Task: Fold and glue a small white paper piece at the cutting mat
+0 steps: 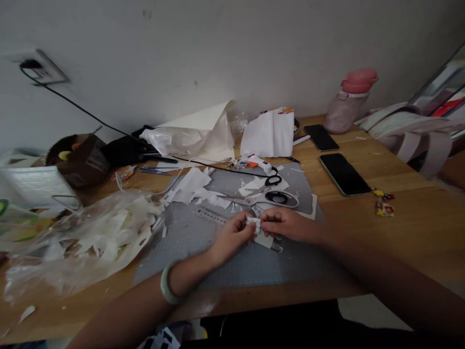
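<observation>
Between my two hands is a small white piece [253, 222] with dark marks on it; it looks like paper, but its exact kind is too small to make out. My left hand [238, 231] pinches its left side, and a pale green bangle circles that wrist. Its right side is held by the fingertips of my right hand [278, 224]. Just beyond my hands lie scissors [250, 198] with black-lined handles. A metal ruler [210, 214] rests on the grey cutting mat [218, 266], partly hidden under my left hand.
A white glue gun [258, 162] lies behind the scissors, its cord trailing left. Paper scraps [191, 185] litter the mat. At left sits a clear plastic bag [119, 237] of scraps. Two phones [344, 174] and a pink bottle [347, 104] stand to the right.
</observation>
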Demonstrator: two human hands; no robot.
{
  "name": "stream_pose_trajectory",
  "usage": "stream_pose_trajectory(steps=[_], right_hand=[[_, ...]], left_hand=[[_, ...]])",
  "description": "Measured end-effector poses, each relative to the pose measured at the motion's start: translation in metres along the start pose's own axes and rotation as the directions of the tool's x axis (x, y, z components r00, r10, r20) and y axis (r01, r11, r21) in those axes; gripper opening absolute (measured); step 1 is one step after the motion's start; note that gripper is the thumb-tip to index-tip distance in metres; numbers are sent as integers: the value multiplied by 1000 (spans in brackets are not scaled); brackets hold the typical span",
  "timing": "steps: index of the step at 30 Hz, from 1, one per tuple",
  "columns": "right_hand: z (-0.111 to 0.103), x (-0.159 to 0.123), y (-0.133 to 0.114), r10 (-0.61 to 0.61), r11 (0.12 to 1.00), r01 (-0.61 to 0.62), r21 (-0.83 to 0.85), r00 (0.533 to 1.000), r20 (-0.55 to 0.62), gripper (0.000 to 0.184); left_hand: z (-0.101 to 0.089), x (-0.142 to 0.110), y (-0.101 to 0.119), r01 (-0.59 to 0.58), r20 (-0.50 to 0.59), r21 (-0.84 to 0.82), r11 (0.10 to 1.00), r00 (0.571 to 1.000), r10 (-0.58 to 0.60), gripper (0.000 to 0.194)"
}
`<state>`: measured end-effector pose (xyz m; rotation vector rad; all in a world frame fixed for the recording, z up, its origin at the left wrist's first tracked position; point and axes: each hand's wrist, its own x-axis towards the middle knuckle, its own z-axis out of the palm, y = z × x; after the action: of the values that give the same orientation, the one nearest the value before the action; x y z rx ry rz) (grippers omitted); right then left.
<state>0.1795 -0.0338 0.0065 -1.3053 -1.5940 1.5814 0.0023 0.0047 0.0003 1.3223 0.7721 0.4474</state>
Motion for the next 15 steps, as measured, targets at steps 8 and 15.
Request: stream_pose_trajectory(steps=[8,15], right_hand=[[3,2,3,-16,1000,15,-11,1000,-26,16],[6,0,5,-30,1000,29,-7,995,-93,9]], left_hand=[[0,0,-2,-12,10,16,1000,1000,12,23],[0,1,-5,-12,37,48,999,999,10,24]])
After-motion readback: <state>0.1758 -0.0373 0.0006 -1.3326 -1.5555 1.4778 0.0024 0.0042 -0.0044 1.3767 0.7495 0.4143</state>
